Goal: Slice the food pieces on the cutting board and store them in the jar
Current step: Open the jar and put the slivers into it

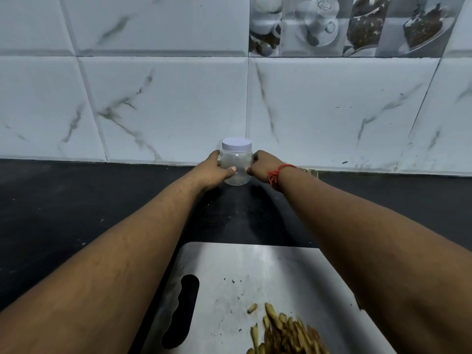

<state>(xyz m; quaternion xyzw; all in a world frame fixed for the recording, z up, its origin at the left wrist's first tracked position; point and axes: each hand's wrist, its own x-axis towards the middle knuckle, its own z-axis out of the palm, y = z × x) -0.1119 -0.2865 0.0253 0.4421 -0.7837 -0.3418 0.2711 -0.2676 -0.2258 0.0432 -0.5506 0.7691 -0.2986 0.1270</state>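
Both arms reach far out across the dark counter (76,213) to a small see-through jar (236,166). The jar stands upright at the back of the counter, close to the white tiled wall (178,103). A white lid (236,144) sits on top of it.

The left hand (214,168) wraps around the left side of the jar, and its thumb lies across the front. The right hand (260,167) has its fingers curled against the right side of the jar, so the jar is held between the two hands. A red thread band (277,173) is tied round the right wrist.

Down near the person lies a shiny metal cutting board (255,272) with a long handle hole (182,310) on its left side. A heap of thin yellow-brown food pieces (283,330) lies on the near right part of the board, well apart from the jar. One little piece (252,308) lies by itself just beside the heap. Tiny dark crumbs (229,281) are dotted over the board
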